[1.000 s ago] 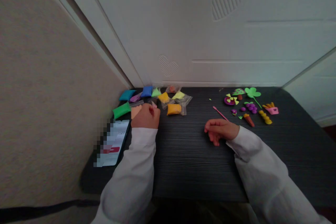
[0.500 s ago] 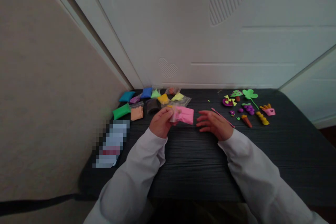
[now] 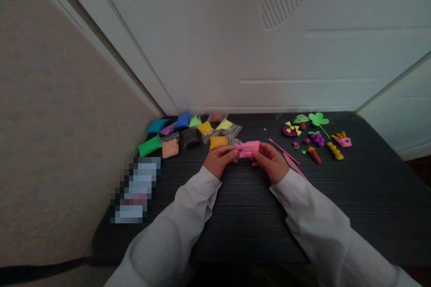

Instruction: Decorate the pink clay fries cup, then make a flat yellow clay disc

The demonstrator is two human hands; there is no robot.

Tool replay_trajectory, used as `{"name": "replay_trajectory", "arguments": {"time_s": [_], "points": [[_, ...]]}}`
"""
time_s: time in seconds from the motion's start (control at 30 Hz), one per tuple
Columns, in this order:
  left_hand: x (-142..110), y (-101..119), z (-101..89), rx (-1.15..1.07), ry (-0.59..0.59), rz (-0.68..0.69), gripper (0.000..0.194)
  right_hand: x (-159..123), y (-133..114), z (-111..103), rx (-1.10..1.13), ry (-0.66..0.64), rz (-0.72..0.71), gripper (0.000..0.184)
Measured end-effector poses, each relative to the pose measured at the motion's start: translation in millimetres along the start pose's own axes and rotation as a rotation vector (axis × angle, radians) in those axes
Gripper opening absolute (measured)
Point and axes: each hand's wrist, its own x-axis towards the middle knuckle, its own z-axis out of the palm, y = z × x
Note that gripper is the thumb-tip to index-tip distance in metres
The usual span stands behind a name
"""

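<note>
1 pink pkt (image 3: 249,149) over blk table (image 3: 242,219), betw. L hand (image 3: 218,160) pinching its clear end & R hand (image 3: 273,163) pinching its pink end, 11 other pkts (image 3: 218,143) all left of it, 2 pink tools (image 3: 294,165) right of it

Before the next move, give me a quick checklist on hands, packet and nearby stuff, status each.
1. Left hand gripping the clear end of the pink packet: ok.
2. Right hand gripping its pink end: ok.
3. Packet's seal open: cannot tell, too small and partly covered by fingers.
4. Flat pink tool clear of the right sleeve: not ok, they meet in this view.
5. Purple cluster clear of both hands: ok.
6. Phone screen readable: not ok, pixelated.
</note>
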Motion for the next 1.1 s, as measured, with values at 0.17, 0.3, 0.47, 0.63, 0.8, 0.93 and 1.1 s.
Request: {"name": "replay_trajectory", "arguments": {"time_s": [0.17, 0.3, 0.47, 0.63, 0.8, 0.93, 1.1], "points": [[11.3, -10.7, 2.2, 0.083, 0.105, 0.068, 0.022, -1.0, -1.9, 2.3, -0.115, 0.104, -0.125, 0.037], [15.5, -9.4, 11.8, 0.001, 0.134, 0.069, 0.021, 0.4, -0.8, -0.3, -0.162, 0.154, -0.166, 0.035], [9.4, 0.2, 19.6, -0.284, 0.041, -0.031, 0.020, 1.3, -3.9, -4.0, -0.112, 0.118, -0.131, 0.034], [5.3, 1.9, 18.2, -0.224, -0.003, -0.079, 0.016, 0.4, -6.0, -4.7, -0.101, 0.112, -0.105, 0.035], [7.8, -3.5, 9.3, -0.091, -0.042, -0.055, 0.014, -0.6, -5.8, -4.7, -0.117, 0.106, -0.107, 0.035], [7.9, -5.3, 6.5, -0.063, -0.066, -0.047, 0.014, 0.1, -3.0, -6.1, -0.118, 0.101, -0.117, 0.035], [5.9, -3.8, 10.1, -0.108, -0.100, -0.031, 0.013, 1.6, 0.1, -7.6, -0.100, 0.090, -0.108, 0.034]]}}
